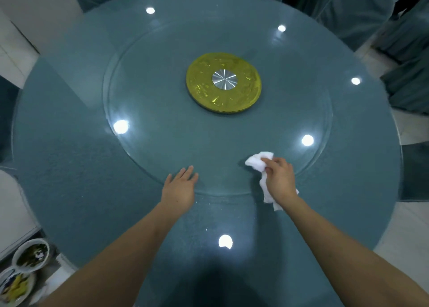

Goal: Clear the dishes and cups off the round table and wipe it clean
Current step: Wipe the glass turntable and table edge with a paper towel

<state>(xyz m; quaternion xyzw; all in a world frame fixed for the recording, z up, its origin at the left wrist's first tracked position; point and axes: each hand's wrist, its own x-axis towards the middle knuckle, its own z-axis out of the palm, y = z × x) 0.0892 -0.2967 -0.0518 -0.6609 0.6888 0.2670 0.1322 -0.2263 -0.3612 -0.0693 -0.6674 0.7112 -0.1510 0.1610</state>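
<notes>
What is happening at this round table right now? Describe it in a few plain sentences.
A person is wiping the round table. The right hand grips a crumpled white cloth pressed to the glass turntable, near its front edge. The left hand rests flat on the glass with fingers straight. No dishes or cups show on the table; only the gold hub sits at its centre. Two bowls of leftovers sit below the table at lower left.

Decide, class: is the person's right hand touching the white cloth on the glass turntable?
Touching. The head view shows the right hand with its fingers curled over the white cloth, bunched beneath it on the glass turntable.
</notes>
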